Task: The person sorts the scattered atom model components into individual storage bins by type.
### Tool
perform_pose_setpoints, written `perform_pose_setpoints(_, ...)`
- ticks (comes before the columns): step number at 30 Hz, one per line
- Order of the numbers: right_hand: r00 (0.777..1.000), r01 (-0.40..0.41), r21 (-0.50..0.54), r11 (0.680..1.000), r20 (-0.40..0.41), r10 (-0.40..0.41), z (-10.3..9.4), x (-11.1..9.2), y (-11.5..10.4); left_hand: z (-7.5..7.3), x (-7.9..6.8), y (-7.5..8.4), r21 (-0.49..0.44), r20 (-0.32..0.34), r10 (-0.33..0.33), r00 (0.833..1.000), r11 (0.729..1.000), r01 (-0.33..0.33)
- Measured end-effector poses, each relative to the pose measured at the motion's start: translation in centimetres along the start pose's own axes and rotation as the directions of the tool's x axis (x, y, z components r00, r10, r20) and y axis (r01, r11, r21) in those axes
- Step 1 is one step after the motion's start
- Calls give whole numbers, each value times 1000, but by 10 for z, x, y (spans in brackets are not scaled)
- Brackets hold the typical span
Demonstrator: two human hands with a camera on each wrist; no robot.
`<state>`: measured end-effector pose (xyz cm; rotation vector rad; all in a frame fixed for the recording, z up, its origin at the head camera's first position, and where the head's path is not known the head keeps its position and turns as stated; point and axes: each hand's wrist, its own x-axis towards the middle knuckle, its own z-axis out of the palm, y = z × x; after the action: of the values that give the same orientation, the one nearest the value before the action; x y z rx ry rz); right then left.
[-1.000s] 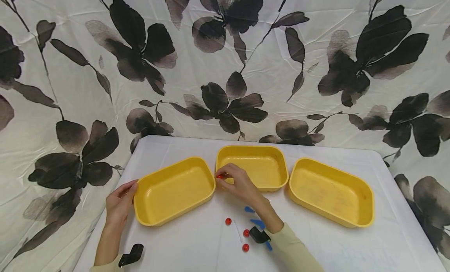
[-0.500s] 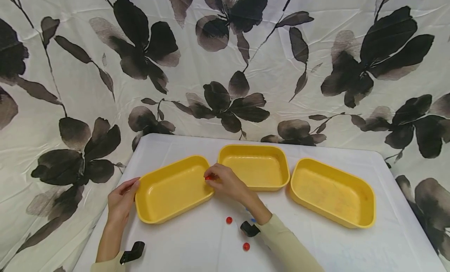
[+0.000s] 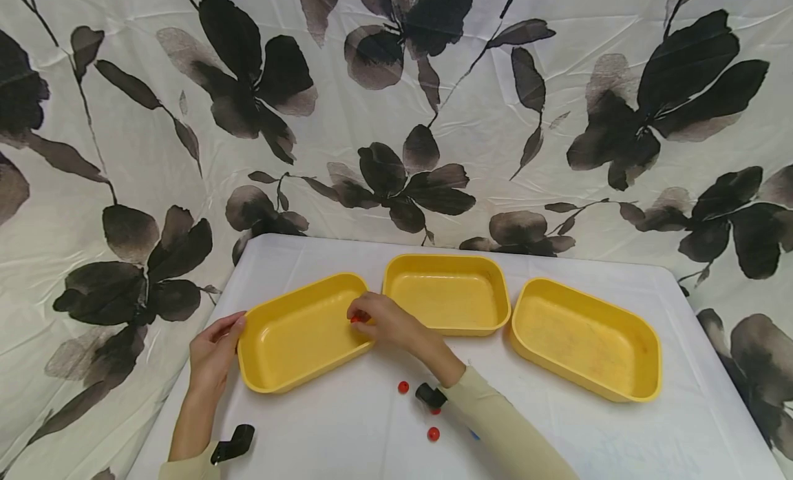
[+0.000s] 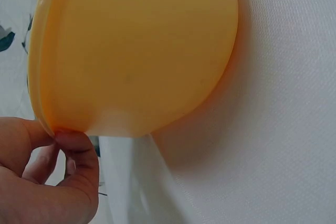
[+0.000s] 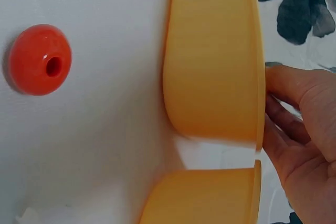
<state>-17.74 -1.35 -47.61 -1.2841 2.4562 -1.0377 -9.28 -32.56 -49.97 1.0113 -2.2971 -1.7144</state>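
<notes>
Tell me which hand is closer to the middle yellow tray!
Right. The right hand is by the left end of the middle tray; the left hand grips the left tray, farther away.

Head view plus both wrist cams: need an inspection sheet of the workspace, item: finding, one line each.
Surface: white cloth-covered table.
Job's things: left tray, middle tray and right tray, all yellow; three red beads on the cloth, one partly hidden.
Clutter: blue piece, mostly hidden by the right sleeve.
Left hand: pinches the left tray's rim.
Right hand: holds a small red piece at the left tray's right end.
Cables: nothing seen; black devices at both wrists.
Surroundings: floral cloth behind the table.
</notes>
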Motion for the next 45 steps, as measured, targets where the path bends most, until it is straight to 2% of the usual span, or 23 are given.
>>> perform_pose_setpoints(4,998,-12,-36,999,60,14,4,6,-2,-1,0,-1,-1,-1,3,1000,1000,-3)
perform_pose_setpoints(10,992,36,-98,994,124,-24,11,14,-2,-1,1,-1,1,2,12,1000,1000,-12)
perform_pose_setpoints(14,987,36,-146,989,158,-13,13,18,-4,0,2,-1,-4,9,20,1000,1000,-20)
perform_pose_setpoints(23,958,-47,-243,969,265,113,16,30,-15,-2,2,-1,0,15,6,1000,1000,-6)
perform_pose_setpoints(28,930,-131,-289,948,296,219,19,33,-19,-2,2,-1,1,15,-1,1000,1000,1)
perform_pose_setpoints(33,917,-165,-300,940,304,258,20,34,-22,-2,2,-1,0,15,-2,1000,1000,2)
perform_pose_setpoints(38,915,-162,-299,940,310,256,20,33,-20,0,2,0,-8,14,-3,1000,1000,3)
perform_pose_setpoints(45,940,-72,-297,952,299,164,13,27,-19,0,1,1,-2,6,-10,1000,1000,10)
